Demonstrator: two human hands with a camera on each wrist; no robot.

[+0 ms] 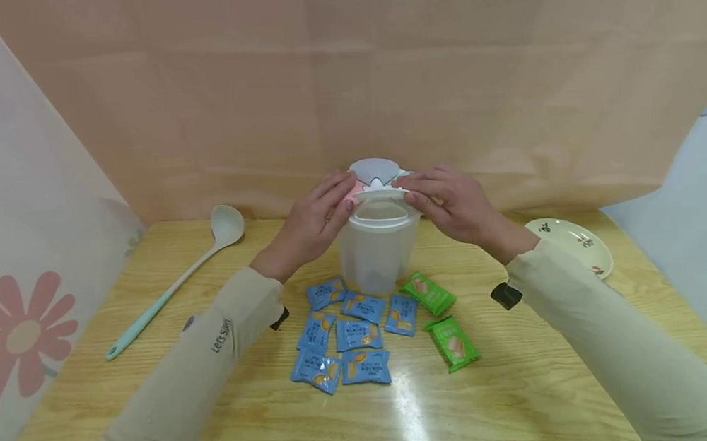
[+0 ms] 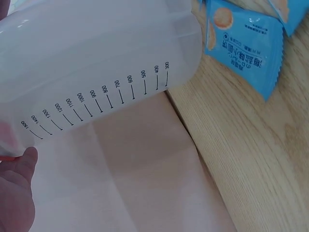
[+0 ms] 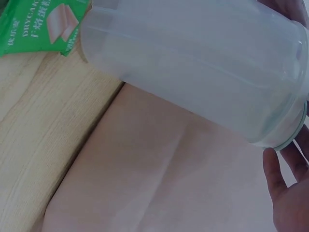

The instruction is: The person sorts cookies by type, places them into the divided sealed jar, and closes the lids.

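While both hands pinch the lid (image 1: 377,179) atop the jar (image 1: 380,250) | left hand (image 1: 315,217), right hand (image 1: 454,200) at lid rim | jar behind snack packets (image 1: 364,333) on desk (image 1: 536,387) | likely light, stiff, smooth plastic; hold at rim.

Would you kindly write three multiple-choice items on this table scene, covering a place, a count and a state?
1. Where does the spoon lie?
A. Left of the container
B. Inside the container
C. On the plate

2. How many green packets lie on the table?
A. One
B. Two
C. Five

3. What state is the container in?
A. Lying on its side
B. Full of packets
C. Upright, lid held at its top by both hands

Answers: 1 A, it lies far left; 2 B, two beside the blue ones; 3 C, left hand and right hand hold the lid.
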